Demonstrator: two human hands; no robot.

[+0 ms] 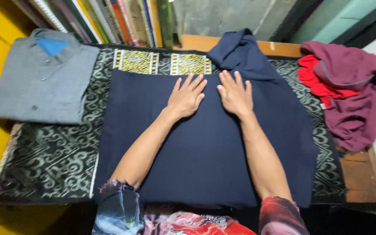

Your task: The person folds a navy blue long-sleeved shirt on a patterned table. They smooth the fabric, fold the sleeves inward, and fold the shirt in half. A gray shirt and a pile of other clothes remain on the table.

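My left hand (187, 96) and right hand (236, 93) lay flat, fingers spread, on the navy cloth (196, 143). They gripped nothing. A grey shirt (40, 82) sat left.

Wooden table (360, 172) under patterned black cloth (48, 161)

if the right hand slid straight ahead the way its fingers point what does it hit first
Most likely the bunched-up end of the navy garment, which lies just beyond the right hand; the table edge lies behind that.

A dark navy garment (205, 143) lies spread flat over the middle of the table, smooth and plain. Its far right part is bunched up in folds, and its near edge hangs toward the person.
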